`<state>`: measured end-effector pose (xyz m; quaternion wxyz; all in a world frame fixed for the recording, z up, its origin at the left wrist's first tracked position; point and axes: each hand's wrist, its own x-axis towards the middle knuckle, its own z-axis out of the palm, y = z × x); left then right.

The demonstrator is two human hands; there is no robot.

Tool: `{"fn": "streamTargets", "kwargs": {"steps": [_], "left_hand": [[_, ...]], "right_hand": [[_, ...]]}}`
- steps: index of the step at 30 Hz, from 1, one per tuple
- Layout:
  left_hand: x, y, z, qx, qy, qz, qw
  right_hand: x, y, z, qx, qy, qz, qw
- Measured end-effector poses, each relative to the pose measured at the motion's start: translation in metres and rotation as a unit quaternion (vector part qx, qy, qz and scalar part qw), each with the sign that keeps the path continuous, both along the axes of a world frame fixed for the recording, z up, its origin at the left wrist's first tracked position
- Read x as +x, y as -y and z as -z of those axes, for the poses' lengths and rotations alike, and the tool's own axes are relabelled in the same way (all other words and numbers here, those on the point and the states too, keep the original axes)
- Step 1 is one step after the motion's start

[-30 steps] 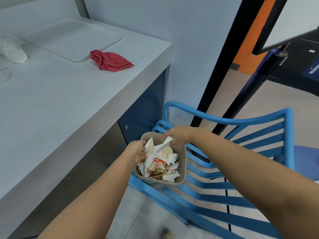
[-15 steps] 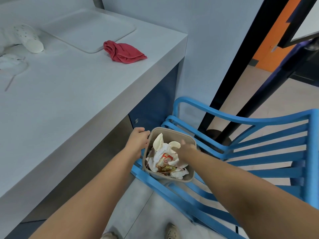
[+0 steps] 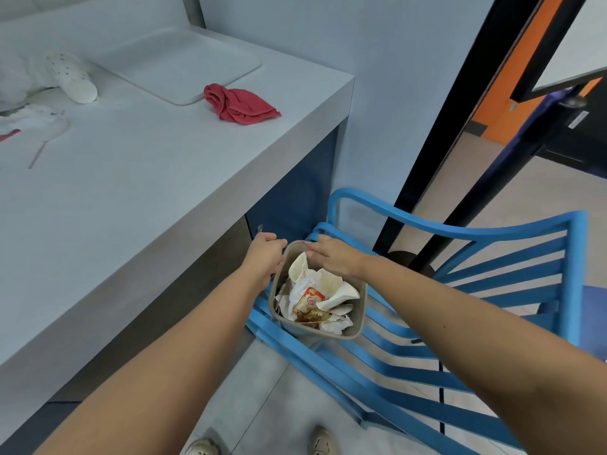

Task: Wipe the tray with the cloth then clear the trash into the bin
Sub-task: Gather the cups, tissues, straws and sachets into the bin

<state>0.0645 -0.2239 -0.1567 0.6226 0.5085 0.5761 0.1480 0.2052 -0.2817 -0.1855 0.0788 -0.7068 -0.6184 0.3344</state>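
**Bin full between the hands, tray and cloth far beyond them**

The bin point(image 3: 341, 336) is small, beige and square-mouthed with rounded corners. It stands upright, with the left hand point(image 3: 264, 257) at its far left corner and the right hand point(image 3: 331, 257) over its far rim. The trash point(image 3: 315, 297) fills it just below both hands: crumpled white paper, torn paper cups and a red-and-white creamer packet.

The red cloth point(image 3: 241, 105) lies bunched well beyond the left hand. It touches the near corner of the pale, flat, rounded tray point(image 3: 184, 64). A spotted paper cup point(image 3: 74, 78) lies on its side far to the left of both hands.
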Motion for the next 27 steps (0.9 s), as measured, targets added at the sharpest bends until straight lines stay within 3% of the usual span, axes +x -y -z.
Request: {"fn": "streamTargets", "kwargs": {"steps": [9, 16, 27], "left_hand": [[-0.003, 0.003, -0.018, 0.033, 0.006, 0.003, 0.999], [-0.010, 0.002, -0.031, 0.060, -0.001, 0.006, 0.998], [-0.028, -0.017, -0.076, 0.159, 0.027, -0.011, 0.987]], "right_hand": [[-0.021, 0.034, 0.031, -0.122, -0.051, 0.016, 0.991], [-0.022, 0.040, 0.043, -0.254, -0.001, -0.002, 0.967], [-0.035, -0.031, -0.084, -0.187, 0.120, -0.083, 0.971]]}}
